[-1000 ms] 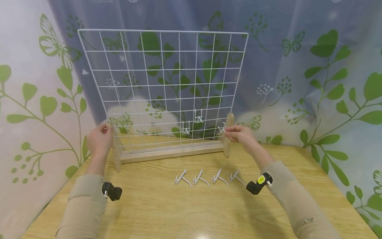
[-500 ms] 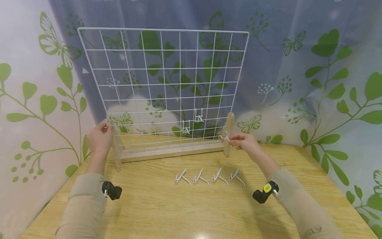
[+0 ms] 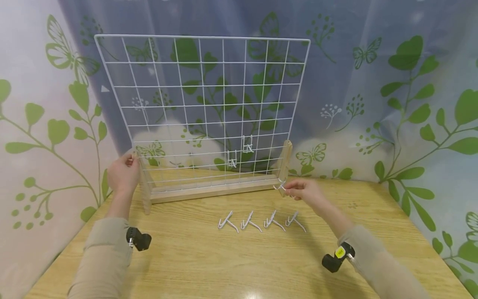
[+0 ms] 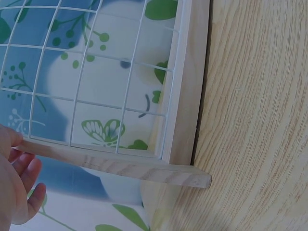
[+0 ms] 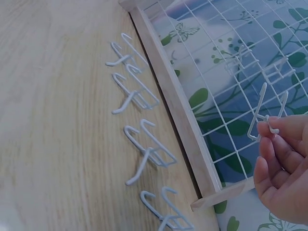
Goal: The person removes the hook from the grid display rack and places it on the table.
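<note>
A white wire grid panel [image 3: 224,85] stands in a wooden stand [image 3: 209,193] on the table. At the top of the left post [image 3: 143,180] my left hand [image 3: 123,173] pinches the wood; in the left wrist view its thumb lies over the post end [image 4: 57,151]. Between thumb and fingertips, my right hand [image 3: 308,193] holds a white wire hook [image 5: 258,107], in front of the foot of the right post [image 3: 285,160]. Two similar hooks hang on the grid, an upper hook [image 3: 248,145] and a lower hook [image 3: 232,160].
Several white wire hooks lie in a row on the wooden table [image 3: 209,265] before the stand, the leftmost hook [image 3: 228,221] below the grid's middle. A curtain [image 3: 347,137] with leaves and butterflies hangs close behind and at both sides.
My right hand has come down along the right post, toward the table, carrying the hook away from the grid. The left hand keeps its place on the left post.
</note>
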{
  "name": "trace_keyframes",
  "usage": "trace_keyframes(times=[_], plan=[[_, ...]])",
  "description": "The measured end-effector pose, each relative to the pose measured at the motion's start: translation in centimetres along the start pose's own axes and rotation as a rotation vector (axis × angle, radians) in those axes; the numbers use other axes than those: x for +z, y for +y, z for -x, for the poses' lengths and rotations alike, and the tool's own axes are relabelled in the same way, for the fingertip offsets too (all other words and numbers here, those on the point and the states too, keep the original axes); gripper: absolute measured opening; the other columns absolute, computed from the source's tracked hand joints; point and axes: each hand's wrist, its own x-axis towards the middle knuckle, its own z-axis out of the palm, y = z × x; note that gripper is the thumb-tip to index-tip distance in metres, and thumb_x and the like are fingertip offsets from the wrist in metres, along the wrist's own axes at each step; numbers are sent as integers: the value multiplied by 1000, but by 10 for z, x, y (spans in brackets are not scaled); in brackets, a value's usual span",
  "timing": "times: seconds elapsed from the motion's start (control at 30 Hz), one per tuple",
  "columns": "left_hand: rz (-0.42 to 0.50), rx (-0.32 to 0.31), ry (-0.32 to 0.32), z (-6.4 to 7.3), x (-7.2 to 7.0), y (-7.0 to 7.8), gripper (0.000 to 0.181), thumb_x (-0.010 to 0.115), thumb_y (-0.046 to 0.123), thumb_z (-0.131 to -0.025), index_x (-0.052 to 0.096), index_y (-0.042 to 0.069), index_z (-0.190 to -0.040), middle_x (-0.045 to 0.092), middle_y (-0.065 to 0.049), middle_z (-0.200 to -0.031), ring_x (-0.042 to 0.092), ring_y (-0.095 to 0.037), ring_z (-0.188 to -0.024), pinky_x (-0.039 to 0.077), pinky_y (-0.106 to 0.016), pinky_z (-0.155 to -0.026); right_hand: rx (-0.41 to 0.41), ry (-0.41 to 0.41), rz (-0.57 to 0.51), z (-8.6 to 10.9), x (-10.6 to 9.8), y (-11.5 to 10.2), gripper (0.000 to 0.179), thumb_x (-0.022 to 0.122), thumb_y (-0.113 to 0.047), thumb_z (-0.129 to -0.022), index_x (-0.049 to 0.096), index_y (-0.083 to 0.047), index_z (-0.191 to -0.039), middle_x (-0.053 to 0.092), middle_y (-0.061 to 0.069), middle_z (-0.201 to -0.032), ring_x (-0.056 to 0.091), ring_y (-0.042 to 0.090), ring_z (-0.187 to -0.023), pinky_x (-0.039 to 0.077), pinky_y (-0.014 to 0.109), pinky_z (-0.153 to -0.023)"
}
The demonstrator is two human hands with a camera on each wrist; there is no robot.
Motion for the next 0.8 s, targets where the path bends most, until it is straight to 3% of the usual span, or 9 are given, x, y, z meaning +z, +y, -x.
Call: trace_keyframes(times=[0.1, 0.23, 0.43, 0.57, 0.8], plan=[[1, 4, 11, 1, 0, 0, 40, 42, 33, -94, 64, 6, -114, 66, -15, -104, 58, -35, -96, 40, -45, -77, -16, -21, -1, 5, 4, 1, 26, 63, -9, -86, 62, 8, -106, 68, 14, -96, 60, 25, -90, 48, 37, -76], [5, 12, 21, 2, 0, 0, 38, 44, 32, -94, 65, 6, -113, 66, -15, -104, 59, -34, -95, 40, -45, -76, -39, -48, -10, 12, 12, 0, 27, 63, -8, -85, 61, 10, -105, 68, 15, -95, 61, 17, -83, 47, 39, -76], [9, 13, 5, 1, -1, 2, 40, 42, 32, -94, 63, 6, -116, 66, -15, -106, 58, -34, -97, 40, -45, -79, -46, -119, -25, 24, 28, -5, 24, 62, -7, -86, 62, 8, -104, 68, 15, -94, 61, 26, -90, 48, 38, -77], [12, 7, 3, 0, -2, 2, 40, 43, 32, -94, 63, 6, -116, 66, -15, -106, 58, -34, -97, 40, -44, -79, -71, -173, -5, 30, 38, -7, 23, 64, -8, -85, 63, 7, -102, 67, 8, -88, 61, 30, -89, 48, 40, -77], [11, 6, 0, 0, -1, 1, 39, 43, 32, -94, 63, 6, -116, 66, -15, -105, 58, -34, -96, 39, -43, -78, -127, -226, 13, 36, 55, -6, 19, 66, -6, -83, 65, 6, -98, 64, 3, -84, 59, 14, -78, 49, 33, -71]])
